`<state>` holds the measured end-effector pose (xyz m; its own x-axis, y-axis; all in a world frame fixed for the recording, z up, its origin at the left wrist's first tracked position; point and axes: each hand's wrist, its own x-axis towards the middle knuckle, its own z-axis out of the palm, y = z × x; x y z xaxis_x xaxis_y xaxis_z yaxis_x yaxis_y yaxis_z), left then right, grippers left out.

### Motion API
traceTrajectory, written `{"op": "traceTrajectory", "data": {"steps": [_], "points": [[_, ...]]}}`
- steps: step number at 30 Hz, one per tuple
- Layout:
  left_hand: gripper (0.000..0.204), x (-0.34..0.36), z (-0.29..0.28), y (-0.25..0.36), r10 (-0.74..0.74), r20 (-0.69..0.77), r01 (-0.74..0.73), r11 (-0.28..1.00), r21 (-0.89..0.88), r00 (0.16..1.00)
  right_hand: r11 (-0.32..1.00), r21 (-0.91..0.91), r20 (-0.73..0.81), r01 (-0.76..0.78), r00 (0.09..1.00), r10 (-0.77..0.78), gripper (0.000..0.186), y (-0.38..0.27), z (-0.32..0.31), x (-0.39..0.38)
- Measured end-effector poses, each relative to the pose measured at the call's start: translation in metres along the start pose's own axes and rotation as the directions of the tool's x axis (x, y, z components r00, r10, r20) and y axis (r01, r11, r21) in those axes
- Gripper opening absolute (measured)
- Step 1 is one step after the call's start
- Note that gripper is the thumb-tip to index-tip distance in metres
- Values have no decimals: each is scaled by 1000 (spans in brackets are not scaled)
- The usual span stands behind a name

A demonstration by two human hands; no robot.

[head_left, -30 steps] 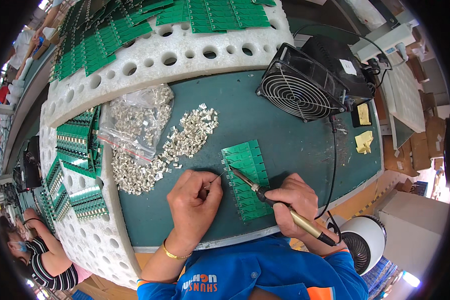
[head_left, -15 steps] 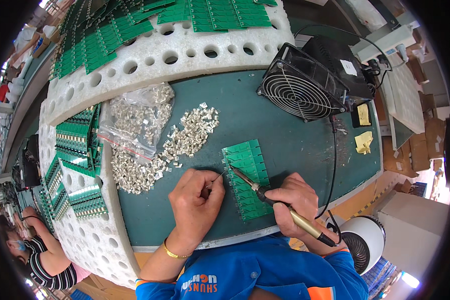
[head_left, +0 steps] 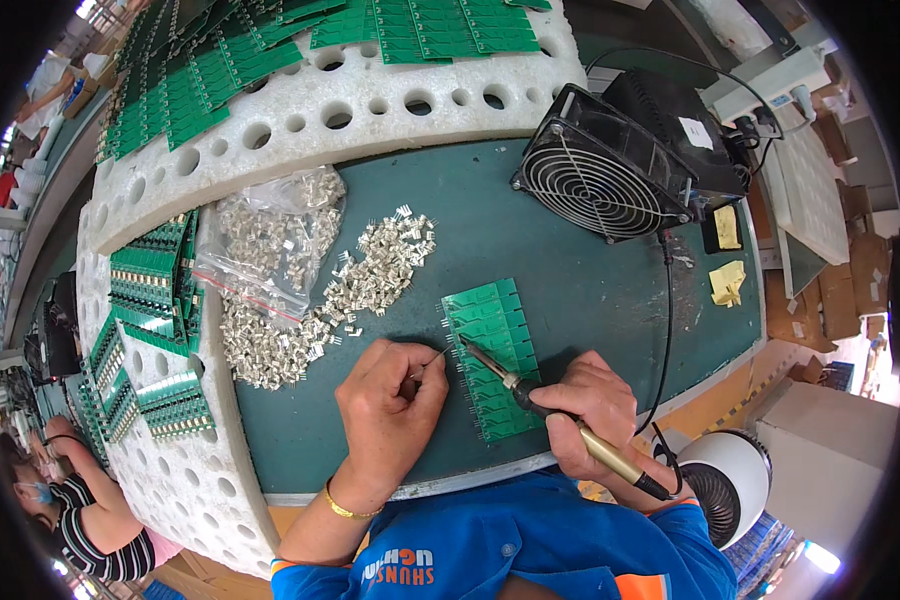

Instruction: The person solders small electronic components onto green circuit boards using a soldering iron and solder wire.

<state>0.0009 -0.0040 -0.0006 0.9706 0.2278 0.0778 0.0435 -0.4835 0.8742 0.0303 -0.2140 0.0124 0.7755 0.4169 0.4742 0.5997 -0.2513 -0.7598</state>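
Observation:
A green circuit board panel lies on the dark green bench mat, with a row of small pins along its left edge. My right hand is wrapped round a soldering iron, whose tip rests at or just above the board's left edge. Thin solder wire is pinched between the thumb and forefinger of my left hand; its end points at the same edge, close to the iron's tip. Whether the tip and wire touch a pin is too small to tell. Beyond my left hand lies a heap of small metal connectors.
A clear plastic bag of connectors lies by white foam blocks that carry green boards. A black fan stands at the back right, near yellow sponges. The iron's cord runs down the right. Another person sits at far left.
The soldering iron's tip has shifted very slightly down along the board's left edge. Both hands stay in nearly the same place.

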Motion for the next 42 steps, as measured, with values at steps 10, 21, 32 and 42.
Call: {"op": "traceTrajectory", "data": {"steps": [10,21,32,42], "points": [[6,-1,-1,0,-10,14,10,1000,-10,1000,1000,1,10,-6,1000,6,13,0,0,-4],[6,-1,1,-1,-16,7,16,999,-39,1000,1000,-8,6,-15,1000,15,13,0,1,-6],[6,-1,2,-2,25,-2,-25,1000,-2,1000,1000,-7,13,12,1000,-11,16,-1,1,-6],[7,-1,3,-3,36,0,-36,999,0,999,996,-72,120,52,992,-43,33,-9,2,-11]]}}
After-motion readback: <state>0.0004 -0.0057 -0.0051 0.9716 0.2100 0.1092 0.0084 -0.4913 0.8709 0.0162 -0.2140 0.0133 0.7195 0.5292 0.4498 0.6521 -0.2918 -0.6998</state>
